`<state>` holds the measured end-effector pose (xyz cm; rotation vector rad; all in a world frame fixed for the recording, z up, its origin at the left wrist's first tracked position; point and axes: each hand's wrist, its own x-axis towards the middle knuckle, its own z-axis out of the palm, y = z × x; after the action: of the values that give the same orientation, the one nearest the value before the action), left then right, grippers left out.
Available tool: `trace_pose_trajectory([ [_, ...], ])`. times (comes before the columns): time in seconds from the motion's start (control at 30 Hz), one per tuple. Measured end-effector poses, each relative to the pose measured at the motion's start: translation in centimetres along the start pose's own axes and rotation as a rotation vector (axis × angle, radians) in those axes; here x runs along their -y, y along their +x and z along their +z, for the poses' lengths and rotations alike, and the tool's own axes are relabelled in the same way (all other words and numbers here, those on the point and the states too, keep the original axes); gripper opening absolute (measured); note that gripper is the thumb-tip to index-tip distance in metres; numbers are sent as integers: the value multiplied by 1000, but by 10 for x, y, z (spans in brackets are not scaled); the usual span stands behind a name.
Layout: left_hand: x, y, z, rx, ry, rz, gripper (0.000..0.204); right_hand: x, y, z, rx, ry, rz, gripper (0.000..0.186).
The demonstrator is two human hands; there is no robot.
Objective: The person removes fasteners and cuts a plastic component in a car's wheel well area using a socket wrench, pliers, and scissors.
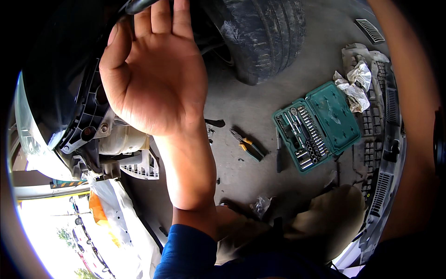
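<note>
My left hand (pixel 155 76) is raised at the upper left, palm toward me, its fingers stretched upward and slightly apart. The fingertips run out of the picture at the top. A dark curved edge (pixel 139 5) crosses in front of the index finger, close to the thumb; whether the hand bears on it is hidden. Beside the hand is the car's black plastic bracket (pixel 88 132), with a bolt. A worn tyre (pixel 267 39) stands right of the fingers. My bare right arm (pixel 420 116) runs along the right rim, its hand out of view.
On the grey floor lie pliers (pixel 247 145) with orange and green handles and a dark-handled tool (pixel 278 153). Next to them is an open green socket set case (pixel 332 116). Crumpled rags (pixel 355 86) sit farther right. A clear plastic scrap (pixel 261 205) lies near my knees.
</note>
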<state>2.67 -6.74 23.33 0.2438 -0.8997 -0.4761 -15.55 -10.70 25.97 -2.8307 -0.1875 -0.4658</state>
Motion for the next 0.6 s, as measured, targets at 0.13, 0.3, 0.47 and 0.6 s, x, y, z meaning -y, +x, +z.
trace_pose_trajectory([
  [0.13,-6,2,-6,30,-15,-36,33,8,-3,11,0,-9,-10,31],
  [0.3,-3,-1,6,90,-42,-44,35,16,-7,9,19,-53,11,31],
  [0.47,-2,-9,19,-46,82,-26,44,15,20,-13,82,-31,11,31],
  [0.6,19,-15,29,-24,-67,-99,51,-17,69,-107,223,-19,151,30],
])
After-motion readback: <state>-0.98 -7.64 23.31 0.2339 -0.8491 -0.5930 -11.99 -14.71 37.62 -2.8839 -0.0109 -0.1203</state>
